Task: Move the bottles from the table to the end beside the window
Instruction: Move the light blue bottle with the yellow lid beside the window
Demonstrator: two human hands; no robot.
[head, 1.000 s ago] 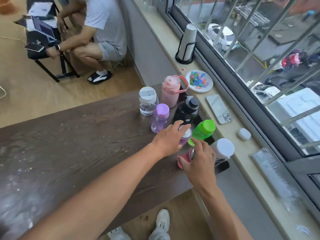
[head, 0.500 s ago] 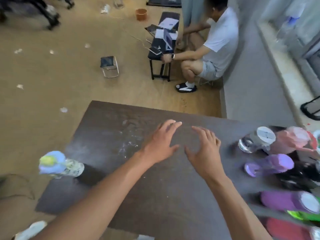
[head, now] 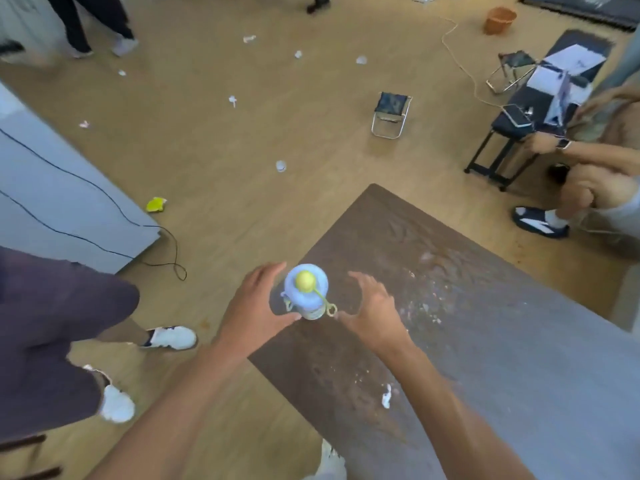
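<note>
Bottle: a pale blue bottle (head: 306, 293) with a yellow-green cap and a thin yellow-green loop strap stands upright near the left edge of the desk, not far from the desk's far left corner.
Desk: a dark brown wood-grain desk (head: 485, 341), its top scuffed with pale specks; a small white scrap (head: 386, 396) lies nearer the near edge.
Left hand: the left hand (head: 254, 306) is spread wide at the bottle's left side, over the desk's left edge, thumb curling in toward the base of the bottle; whether the thumb touches it I cannot tell.
Right hand: the right hand (head: 372, 311) is spread on the bottle's right side above the desk, fingers curved, thumb pointing at the strap's ring, apart from the bottle body.
Grip: neither hand is closed on the bottle; it stands between the two open palms.
Floor: tan wood floor strewn with white paper scraps; a small folding stool (head: 391, 114) stands beyond the desk's far corner.
Others: a seated person (head: 595, 174) at far right beside a low black bench (head: 526, 109).
</note>
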